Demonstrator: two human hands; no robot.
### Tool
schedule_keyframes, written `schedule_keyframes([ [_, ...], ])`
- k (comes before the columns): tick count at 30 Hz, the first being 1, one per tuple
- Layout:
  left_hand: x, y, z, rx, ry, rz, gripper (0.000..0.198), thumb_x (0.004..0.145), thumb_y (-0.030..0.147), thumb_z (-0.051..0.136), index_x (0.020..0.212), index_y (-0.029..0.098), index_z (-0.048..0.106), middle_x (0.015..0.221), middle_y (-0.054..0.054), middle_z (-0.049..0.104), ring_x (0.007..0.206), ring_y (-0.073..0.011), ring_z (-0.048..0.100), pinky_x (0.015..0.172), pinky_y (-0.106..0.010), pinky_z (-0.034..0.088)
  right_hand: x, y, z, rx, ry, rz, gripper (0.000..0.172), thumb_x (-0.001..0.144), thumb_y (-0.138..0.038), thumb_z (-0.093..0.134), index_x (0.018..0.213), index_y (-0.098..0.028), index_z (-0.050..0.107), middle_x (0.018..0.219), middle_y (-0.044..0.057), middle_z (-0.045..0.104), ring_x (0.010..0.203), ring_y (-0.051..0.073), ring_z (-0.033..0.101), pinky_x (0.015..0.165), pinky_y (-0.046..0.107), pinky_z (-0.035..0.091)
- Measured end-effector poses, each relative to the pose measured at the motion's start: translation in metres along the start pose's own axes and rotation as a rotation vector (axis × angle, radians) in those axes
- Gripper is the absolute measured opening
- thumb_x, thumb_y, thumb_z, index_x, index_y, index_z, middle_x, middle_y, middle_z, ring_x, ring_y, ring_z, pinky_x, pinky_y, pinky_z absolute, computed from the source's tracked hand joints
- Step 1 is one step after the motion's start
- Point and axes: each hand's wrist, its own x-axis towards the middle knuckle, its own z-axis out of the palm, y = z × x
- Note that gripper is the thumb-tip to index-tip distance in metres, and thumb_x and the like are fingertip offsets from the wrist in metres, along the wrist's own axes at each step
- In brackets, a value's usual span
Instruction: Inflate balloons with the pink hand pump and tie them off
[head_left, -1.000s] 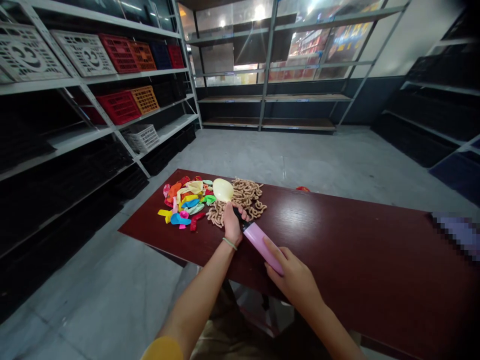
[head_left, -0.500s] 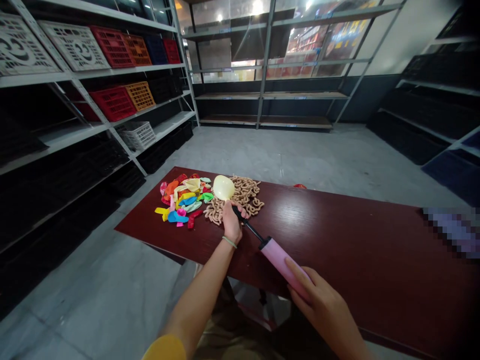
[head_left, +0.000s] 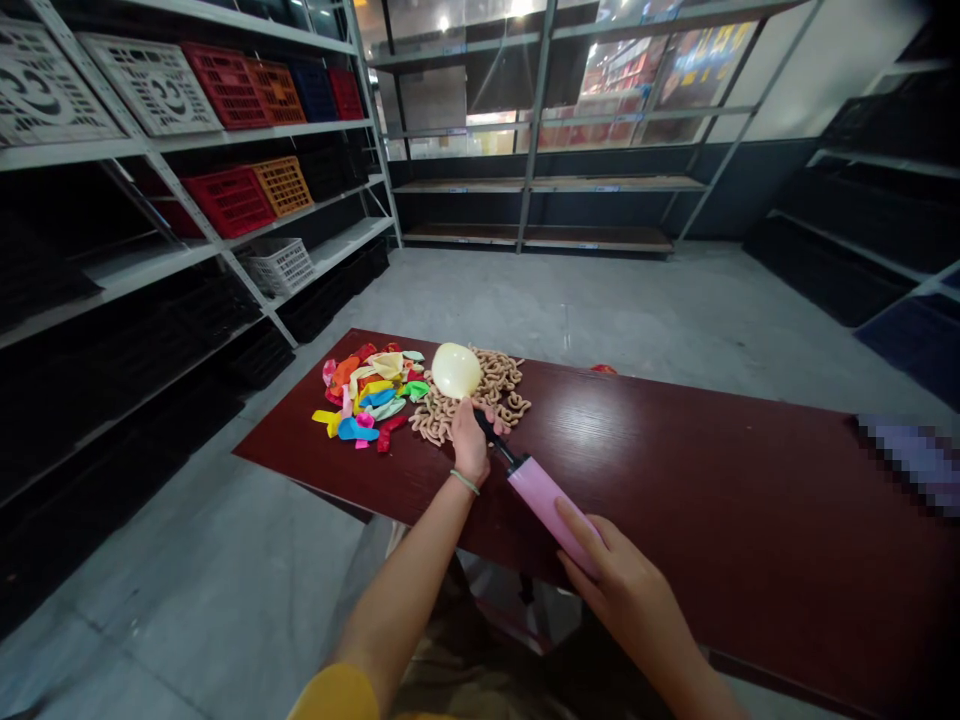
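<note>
A pale yellow balloon (head_left: 456,371), partly inflated, sits at the nozzle end of a pink balloon pump (head_left: 551,510). My left hand (head_left: 471,440) is closed around the pump's black front end and the balloon's neck; its fingers hide where the two join. The pump's pink barrel lies in the grip of my right hand (head_left: 622,580), lower and to the right. Just behind the left hand lies a heap of tan, curled, uninflated long balloons or similar strands (head_left: 499,375). Left of it, a pile of flat coloured balloons (head_left: 367,398) is spread on the table.
The dark red table (head_left: 675,480) extends to the right, with a pixelated purple item (head_left: 911,460) at its far right. Shelving with coloured crates (head_left: 229,200) stands on the left, and a metal rack (head_left: 529,185) at the back. Something red (head_left: 603,369) shows beyond the table's far edge.
The balloon looks a little larger. My right hand has pushed the pink barrel up toward the left hand, so less of the black rod shows. The view has shifted slightly.
</note>
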Motion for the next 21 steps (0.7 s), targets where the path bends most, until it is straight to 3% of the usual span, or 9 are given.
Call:
schedule_keyframes([
  [6,0.003,0.007,0.000,-0.043,0.008,0.013,0.022,0.095,0.039,0.046,0.082,0.021,0.045,0.058,0.005,0.047,0.042,-0.0087,0.042,0.051,-0.023,0.044,-0.021,0.008,-0.006,-0.026,0.014,0.008,0.057,0.096,-0.028,0.049,0.150,-0.032,0.034,0.117,0.008,0.063,0.100,0.021,0.064,0.081,0.031,0.053],
  [15,0.002,0.005,-0.003,-0.040,-0.006,-0.031,0.025,0.095,0.040,0.045,0.080,0.021,0.044,0.057,0.005,0.047,0.041,-0.0084,0.042,0.051,-0.022,0.044,0.039,-0.017,0.019,0.034,0.005,0.074,0.059,0.094,-0.030,0.051,0.150,-0.029,0.035,0.103,0.006,0.065,0.084,0.018,0.066,0.072,0.029,0.055],
  [21,-0.002,0.005,0.001,-0.018,-0.020,-0.013,0.026,0.094,0.042,0.047,0.080,0.021,0.046,0.056,0.005,0.046,0.040,-0.0087,0.043,0.049,-0.023,0.043,0.008,-0.010,0.003,0.025,-0.010,0.021,0.059,0.097,-0.028,0.048,0.152,-0.030,0.030,0.111,0.008,0.063,0.094,0.021,0.065,0.078,0.032,0.055],
])
